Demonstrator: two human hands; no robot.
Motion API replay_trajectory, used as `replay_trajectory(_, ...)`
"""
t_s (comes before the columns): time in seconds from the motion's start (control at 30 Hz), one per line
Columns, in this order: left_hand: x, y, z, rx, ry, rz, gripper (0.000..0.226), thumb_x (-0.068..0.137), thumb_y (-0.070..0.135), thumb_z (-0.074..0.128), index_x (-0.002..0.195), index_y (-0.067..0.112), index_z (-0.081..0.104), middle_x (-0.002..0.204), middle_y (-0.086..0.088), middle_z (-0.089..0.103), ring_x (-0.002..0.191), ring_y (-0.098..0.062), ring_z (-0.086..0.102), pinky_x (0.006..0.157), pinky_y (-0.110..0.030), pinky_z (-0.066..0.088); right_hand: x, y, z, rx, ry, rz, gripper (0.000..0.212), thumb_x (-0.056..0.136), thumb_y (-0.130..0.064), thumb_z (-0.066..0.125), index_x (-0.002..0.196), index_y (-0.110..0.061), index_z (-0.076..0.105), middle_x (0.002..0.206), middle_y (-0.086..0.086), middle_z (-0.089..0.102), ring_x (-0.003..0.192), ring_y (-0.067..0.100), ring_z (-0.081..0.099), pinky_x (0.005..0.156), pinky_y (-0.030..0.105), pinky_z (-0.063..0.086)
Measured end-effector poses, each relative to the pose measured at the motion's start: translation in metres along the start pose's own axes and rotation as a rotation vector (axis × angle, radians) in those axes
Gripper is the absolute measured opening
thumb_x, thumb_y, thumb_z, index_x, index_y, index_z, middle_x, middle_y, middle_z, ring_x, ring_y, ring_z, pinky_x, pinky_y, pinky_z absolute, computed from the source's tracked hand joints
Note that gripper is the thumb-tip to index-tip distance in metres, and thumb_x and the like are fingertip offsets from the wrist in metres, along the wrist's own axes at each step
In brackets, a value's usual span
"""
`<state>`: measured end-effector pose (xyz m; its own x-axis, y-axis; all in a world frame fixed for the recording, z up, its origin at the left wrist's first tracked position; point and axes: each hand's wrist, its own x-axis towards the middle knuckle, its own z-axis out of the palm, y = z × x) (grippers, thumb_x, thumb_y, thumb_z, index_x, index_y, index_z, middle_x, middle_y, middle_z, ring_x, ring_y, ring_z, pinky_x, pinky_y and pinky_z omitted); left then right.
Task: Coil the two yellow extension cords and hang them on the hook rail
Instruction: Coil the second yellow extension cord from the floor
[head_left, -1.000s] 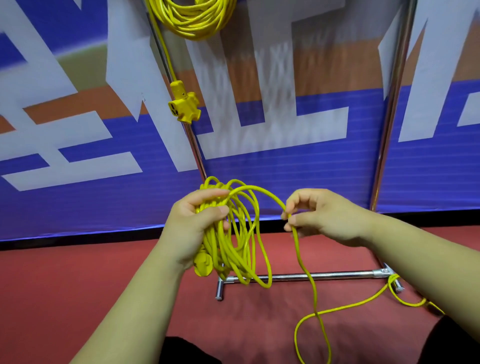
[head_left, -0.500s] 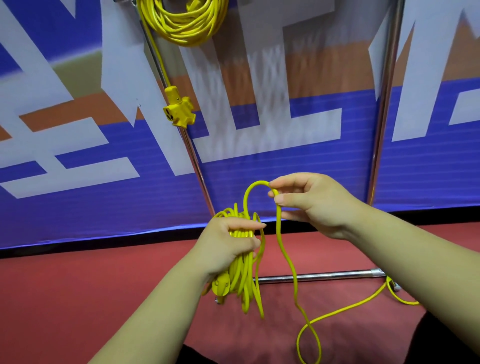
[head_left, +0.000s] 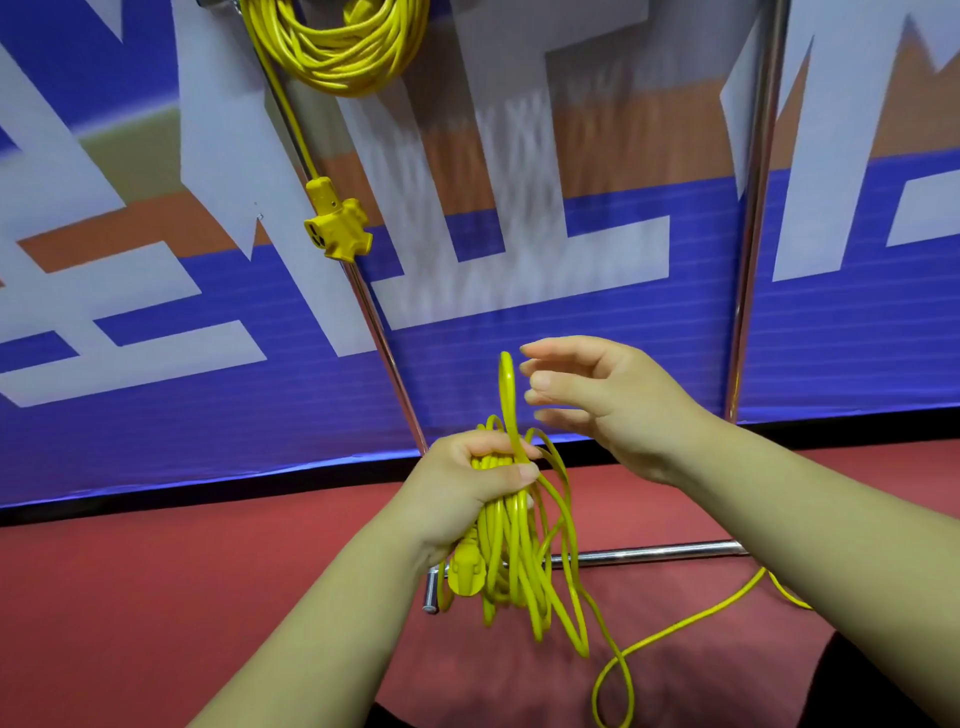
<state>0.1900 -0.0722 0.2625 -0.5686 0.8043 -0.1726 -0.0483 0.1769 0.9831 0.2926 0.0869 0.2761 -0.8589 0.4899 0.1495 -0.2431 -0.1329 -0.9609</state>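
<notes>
My left hand (head_left: 467, 493) grips a bundle of coiled yellow cord (head_left: 519, 561) at its top, with the loops and a yellow plug (head_left: 465, 571) hanging below. A fresh loop sticks up above my fist. My right hand (head_left: 597, 400) hovers just right of that loop, fingers relaxed and holding nothing. The loose tail of this cord (head_left: 675, 629) runs down across the red floor to the right. A second coiled yellow cord (head_left: 337, 47) hangs at the top, its three-way socket end (head_left: 337, 226) dangling below.
A chrome rack stands in front of a blue, white and orange banner: a slanted pole (head_left: 384, 343), an upright pole (head_left: 748, 234) and a floor bar (head_left: 649, 553). Red floor lies below.
My right hand carried the cord up and over to my left hand, laid another loop into the bundle, then let go. The view tilted slightly down.
</notes>
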Motion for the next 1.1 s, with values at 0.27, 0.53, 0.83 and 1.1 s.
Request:
replay_trajectory(0.27,-0.01,0.028,-0.036,-0.327,0.155,0.216,0.015,0.074,0.004,0.072,0.082,0.017,0.075,0.07,-0.011,0.067,0.055,-0.02,0.064,0.051,-0.031,0.056,-0.007,0.049,-0.026,-0.695,-0.271,0.221,0.032,0.071,-0.021,0.076,0.09,-0.023,0.051,0.087,0.005,0.069,0.069,0.017,0.056,0.071,0.044,0.049)
replay_trajectory(0.53,-0.021,0.034,-0.065,-0.466,0.175,0.303,0.016,0.077,0.009,0.069,0.078,0.023,0.076,0.074,-0.008,0.064,0.056,-0.016,0.063,0.049,-0.028,0.053,-0.01,0.075,-0.01,-0.713,-0.4,0.181,0.035,0.08,-0.002,0.071,0.087,-0.018,0.041,0.091,0.01,0.065,0.077,0.019,0.057,0.077,0.04,0.05)
replay_trajectory(0.83,-0.023,0.023,-0.09,-0.492,0.313,0.175,0.063,0.076,0.0,0.066,0.135,0.019,0.058,0.073,-0.009,0.062,0.056,-0.017,0.064,0.052,-0.032,0.055,-0.004,0.048,0.007,-0.357,0.115,0.043,0.024,0.087,0.001,0.07,0.079,-0.013,0.053,0.08,0.011,0.067,0.076,0.03,0.074,0.072,0.043,0.06)
replay_trajectory(1.1,-0.027,0.018,-0.082,-0.327,0.261,-0.025,0.042,0.088,-0.004,0.063,0.127,0.013,0.065,0.065,-0.013,0.062,0.052,-0.021,0.063,0.047,-0.03,0.052,0.014,0.061,-0.001,-0.372,0.522,0.287,0.011,0.09,-0.002,0.062,0.091,-0.011,0.056,0.079,0.021,0.072,0.052,0.019,0.068,0.053,0.03,0.052)
